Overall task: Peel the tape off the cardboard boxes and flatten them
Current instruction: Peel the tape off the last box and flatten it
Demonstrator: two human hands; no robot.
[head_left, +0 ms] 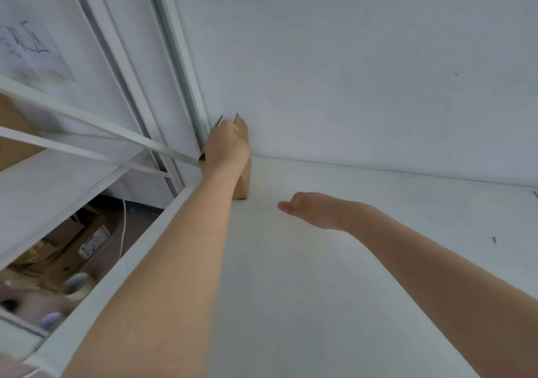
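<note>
Under left hand, upright brown cardboard

Brown matt cardboard box; smooth white table (matt, scuffed).

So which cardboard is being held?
The upright cardboard on the table, far corner, gripped by the left hand; the other boxes sit untouched at left.
</note>
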